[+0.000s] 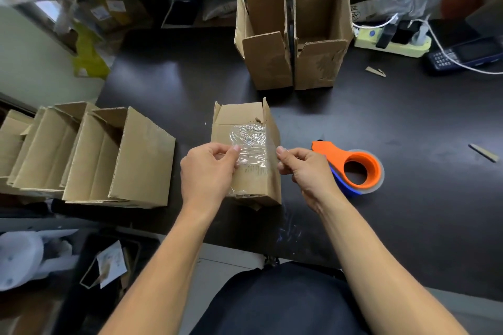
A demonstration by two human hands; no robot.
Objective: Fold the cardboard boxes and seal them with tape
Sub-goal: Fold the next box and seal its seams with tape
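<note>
A small cardboard box [246,149] lies on its side at the centre of the frame on a dark worktable [381,117], while a strip of clear tape [251,148] is stretched across its upper face, crinkled and glinting in the light. The left hand [208,168] pinches the strip's left end between thumb and fingertips; the right hand [304,168] pinches the right end the same way, and the tape hangs taut between them, just over or touching the cardboard — which of the two cannot be told. The box appears light and fairly stiff, though its flaps look worn and torn at the far end, so it would likely shift under a firm press unless steadied; the tape, thin and sticky, is best held by its ends, as here, lest it fold onto itself. Just right of the box, an orange tape dispenser [356,168] rests on the table. At left centre, a row of folded boxes [89,155] lies on its side, openings toward the camera. In the upper middle, two upright open boxes [291,35] stand side by side, and a power strip [392,42] with white cables sits at upper right.
</note>
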